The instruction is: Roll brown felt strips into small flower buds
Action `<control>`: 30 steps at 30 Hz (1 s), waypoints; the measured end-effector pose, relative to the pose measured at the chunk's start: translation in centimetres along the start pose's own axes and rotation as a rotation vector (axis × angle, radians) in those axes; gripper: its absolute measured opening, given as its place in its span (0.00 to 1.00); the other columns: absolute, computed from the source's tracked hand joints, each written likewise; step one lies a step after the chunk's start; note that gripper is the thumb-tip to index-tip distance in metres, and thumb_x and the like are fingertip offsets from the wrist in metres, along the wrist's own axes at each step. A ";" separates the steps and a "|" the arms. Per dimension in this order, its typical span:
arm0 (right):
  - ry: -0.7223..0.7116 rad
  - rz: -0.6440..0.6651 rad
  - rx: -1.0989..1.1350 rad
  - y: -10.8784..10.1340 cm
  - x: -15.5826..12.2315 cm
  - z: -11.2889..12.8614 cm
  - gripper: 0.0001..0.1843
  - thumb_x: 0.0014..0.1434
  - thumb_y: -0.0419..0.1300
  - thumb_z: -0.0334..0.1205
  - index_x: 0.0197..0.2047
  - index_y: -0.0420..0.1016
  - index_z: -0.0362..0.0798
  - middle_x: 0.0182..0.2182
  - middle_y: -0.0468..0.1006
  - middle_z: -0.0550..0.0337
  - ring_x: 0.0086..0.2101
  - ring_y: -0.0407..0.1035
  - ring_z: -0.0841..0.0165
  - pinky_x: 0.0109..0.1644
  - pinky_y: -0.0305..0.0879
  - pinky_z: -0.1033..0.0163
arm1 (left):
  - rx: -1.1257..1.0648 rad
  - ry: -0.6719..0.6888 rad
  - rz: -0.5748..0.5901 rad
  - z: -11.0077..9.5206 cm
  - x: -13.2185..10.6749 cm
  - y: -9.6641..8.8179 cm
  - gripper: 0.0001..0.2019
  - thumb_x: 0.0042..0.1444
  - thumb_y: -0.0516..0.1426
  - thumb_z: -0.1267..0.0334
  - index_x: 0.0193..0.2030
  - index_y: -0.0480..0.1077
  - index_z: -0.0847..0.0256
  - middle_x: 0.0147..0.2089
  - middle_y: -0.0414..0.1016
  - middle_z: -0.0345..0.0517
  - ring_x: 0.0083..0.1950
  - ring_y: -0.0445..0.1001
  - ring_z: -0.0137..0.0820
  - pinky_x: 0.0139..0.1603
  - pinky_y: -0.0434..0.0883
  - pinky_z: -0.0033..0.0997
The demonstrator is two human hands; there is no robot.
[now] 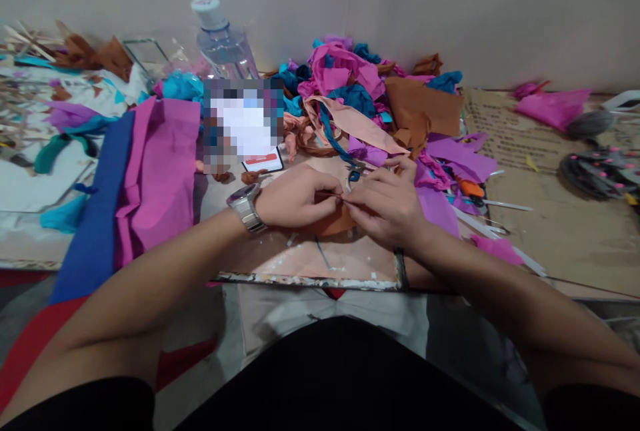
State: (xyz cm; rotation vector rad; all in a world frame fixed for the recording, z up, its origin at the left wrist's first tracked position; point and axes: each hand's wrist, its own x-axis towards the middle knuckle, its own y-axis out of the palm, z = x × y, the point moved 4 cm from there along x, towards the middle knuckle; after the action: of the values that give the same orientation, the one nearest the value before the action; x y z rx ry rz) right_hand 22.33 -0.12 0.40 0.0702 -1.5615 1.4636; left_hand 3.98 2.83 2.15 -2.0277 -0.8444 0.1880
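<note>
We see a table [280, 258] with a flaking, chipped front edge; on it we have a blue sheet [95, 218] draped over that edge; beside it, folded pink sheets [167, 178]; farther along, a partly blurred phone [265, 163], small brown twists [250, 176], a crumpled many-coloured heap [345, 74]; rightmost, printed cardboard [555, 238].
</note>
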 end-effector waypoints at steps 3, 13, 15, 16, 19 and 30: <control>0.018 0.030 -0.007 0.1 -0.2 -0.1 0.06 0.65 0.65 0.36 0.41 0.81 0.58 0.38 0.88 0.69 0.40 0.78 0.64 0.61 0.53 0.43 | -0.043 -0.030 0.017 0.1 0.0 0.0 0.11 0.62 0.55 0.63 0.37 0.79 0.62 0.28 0.78 0.39 0.27 0.68 0.25 0.31 0.62 0.26; -0.016 0.051 -0.019 0.1 -0.2 0.0 0.05 0.66 0.64 0.35 0.41 0.80 0.56 0.36 0.87 0.68 0.40 0.77 0.64 0.60 0.55 0.44 | -0.175 -0.067 0.065 0.5 0.0 0.1 0.15 0.66 0.55 0.57 0.38 0.78 0.64 0.31 0.76 0.41 0.32 0.69 0.28 0.35 0.64 0.28; -0.029 0.036 -0.025 0.1 -0.1 0.1 0.05 0.66 0.63 0.35 0.40 0.80 0.55 0.35 0.87 0.69 0.40 0.77 0.65 0.59 0.55 0.45 | -0.184 -0.069 0.059 0.7 0.0 0.2 0.19 0.69 0.53 0.53 0.36 0.77 0.65 0.29 0.73 0.41 0.30 0.67 0.27 0.34 0.62 0.28; -0.030 0.035 -0.025 0.1 -0.1 0.1 0.05 0.66 0.63 0.35 0.40 0.80 0.55 0.35 0.87 0.69 0.40 0.77 0.64 0.59 0.55 0.45 | -0.183 -0.072 0.052 0.7 0.0 0.2 0.20 0.70 0.52 0.53 0.35 0.76 0.65 0.28 0.72 0.40 0.30 0.65 0.27 0.33 0.61 0.28; -0.010 0.047 -0.020 0.2 -0.2 0.0 0.05 0.66 0.64 0.36 0.42 0.80 0.56 0.37 0.88 0.68 0.41 0.77 0.63 0.58 0.56 0.44 | -0.181 -0.081 0.034 0.9 0.0 0.3 0.20 0.70 0.52 0.54 0.33 0.75 0.64 0.27 0.69 0.39 0.29 0.63 0.27 0.32 0.60 0.29; -0.005 -0.013 -0.034 -0.1 0.1 0.0 0.05 0.66 0.65 0.37 0.42 0.81 0.57 0.37 0.88 0.68 0.40 0.78 0.63 0.58 0.55 0.44 | -0.168 -0.094 0.026 1.1 0.0 0.4 0.13 0.67 0.54 0.59 0.36 0.75 0.63 0.30 0.74 0.40 0.31 0.68 0.28 0.35 0.63 0.28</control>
State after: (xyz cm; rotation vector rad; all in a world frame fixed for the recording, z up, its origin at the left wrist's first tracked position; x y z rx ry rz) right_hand 22.33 -0.10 0.52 0.0640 -1.5868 1.4272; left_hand 3.72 3.45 1.19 -2.2016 -0.9186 0.2360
